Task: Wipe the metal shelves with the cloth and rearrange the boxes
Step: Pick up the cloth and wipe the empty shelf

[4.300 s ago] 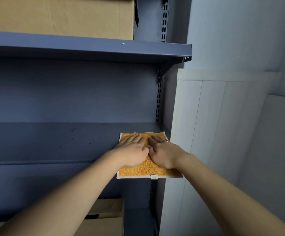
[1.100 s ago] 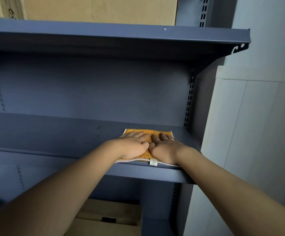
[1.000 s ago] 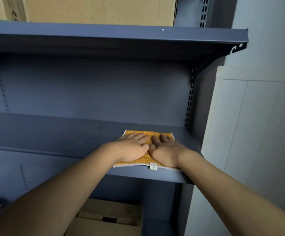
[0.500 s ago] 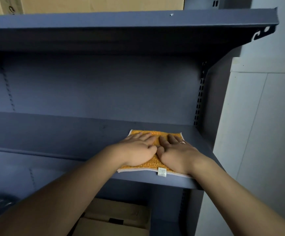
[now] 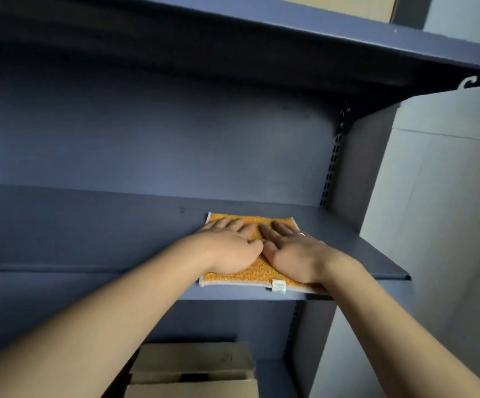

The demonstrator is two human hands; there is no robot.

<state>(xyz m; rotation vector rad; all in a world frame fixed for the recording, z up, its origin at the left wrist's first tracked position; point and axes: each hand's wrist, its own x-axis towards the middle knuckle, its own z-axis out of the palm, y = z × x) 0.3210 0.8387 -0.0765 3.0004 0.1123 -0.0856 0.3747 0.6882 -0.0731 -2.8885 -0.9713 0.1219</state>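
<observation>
Cloth (image 5: 261, 272), orange with a pale hem and a white tag (image 5: 279, 286), lies flat at the front edge of the metal shelf (image 5: 89, 225), near its right end. I see my left hand (image 5: 230, 248) and right hand (image 5: 293, 254) pressing it side by side, fingers straight. Its placement matches half a second ago.

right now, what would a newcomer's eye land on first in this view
The bright orange cloth jumps out, lying flat near the right end of the blue-grey metal shelf. The left hand and right hand press on it side by side, fingers straight. Below, a cardboard box sits on a lower level.
</observation>
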